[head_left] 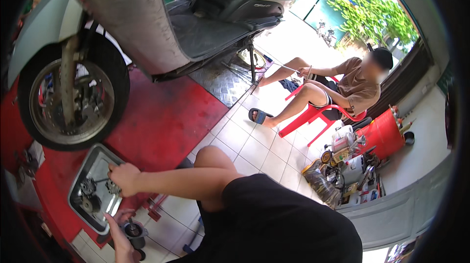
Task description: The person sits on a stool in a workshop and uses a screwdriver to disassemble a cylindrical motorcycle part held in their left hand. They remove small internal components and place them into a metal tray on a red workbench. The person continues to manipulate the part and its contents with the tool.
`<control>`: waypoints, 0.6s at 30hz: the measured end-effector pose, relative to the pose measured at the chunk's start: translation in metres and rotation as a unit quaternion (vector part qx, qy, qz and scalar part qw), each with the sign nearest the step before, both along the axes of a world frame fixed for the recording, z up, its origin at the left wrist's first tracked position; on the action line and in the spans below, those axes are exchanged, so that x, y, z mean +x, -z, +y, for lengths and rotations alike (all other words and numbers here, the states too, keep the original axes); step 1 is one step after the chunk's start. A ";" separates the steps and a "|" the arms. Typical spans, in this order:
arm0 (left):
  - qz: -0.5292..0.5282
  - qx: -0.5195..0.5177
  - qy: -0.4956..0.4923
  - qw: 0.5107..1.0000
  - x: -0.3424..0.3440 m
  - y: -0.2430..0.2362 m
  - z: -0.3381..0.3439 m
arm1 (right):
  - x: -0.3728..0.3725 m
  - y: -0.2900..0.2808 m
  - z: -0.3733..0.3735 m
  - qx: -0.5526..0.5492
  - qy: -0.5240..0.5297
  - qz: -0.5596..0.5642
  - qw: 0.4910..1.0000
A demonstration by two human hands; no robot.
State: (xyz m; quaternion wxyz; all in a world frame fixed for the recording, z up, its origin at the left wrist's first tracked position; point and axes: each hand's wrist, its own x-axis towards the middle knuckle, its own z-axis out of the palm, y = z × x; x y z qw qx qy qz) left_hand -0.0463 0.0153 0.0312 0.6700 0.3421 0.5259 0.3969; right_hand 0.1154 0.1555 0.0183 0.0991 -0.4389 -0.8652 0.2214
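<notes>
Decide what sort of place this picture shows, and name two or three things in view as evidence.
Most likely a motorcycle repair shop: a scooter stands on a platform, a tray holds loose mechanical parts, and more machinery is heaped on the tiled floor.

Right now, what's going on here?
The person's right hand reaches into a grey tray, at a small metal part; whether it is gripped is unclear. The left hand is open by the tray's edge. The tray sits on a red platform beside a scooter's front wheel. Another person sits on a red chair.
</notes>
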 end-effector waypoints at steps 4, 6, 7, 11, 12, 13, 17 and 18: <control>-0.062 0.002 0.046 0.997 0.015 -0.028 0.000 | -0.021 0.005 0.002 -0.027 0.028 -0.010 0.999; -0.089 -0.003 0.060 0.994 0.008 -0.029 0.006 | -0.040 0.009 0.012 -0.007 0.013 -0.029 0.999; -0.053 0.005 0.027 0.998 0.012 -0.027 0.008 | -0.046 0.012 0.013 -0.011 0.025 -0.016 0.999; 0.007 0.034 -0.004 0.999 0.021 -0.022 0.012 | -0.057 0.023 0.019 -0.025 0.051 0.016 0.998; -0.100 0.004 0.036 0.994 0.013 -0.034 0.011 | -0.059 0.025 0.021 -0.032 0.046 0.011 0.998; 0.038 0.034 0.062 0.997 0.013 -0.042 0.009 | -0.059 0.027 0.022 -0.042 0.042 0.002 0.998; 0.056 0.049 0.085 0.994 0.019 -0.047 0.014 | -0.066 0.047 0.027 -0.049 0.046 -0.003 0.998; 0.054 0.044 0.083 0.994 0.022 -0.053 0.014 | -0.068 0.047 0.027 -0.050 0.046 -0.002 0.998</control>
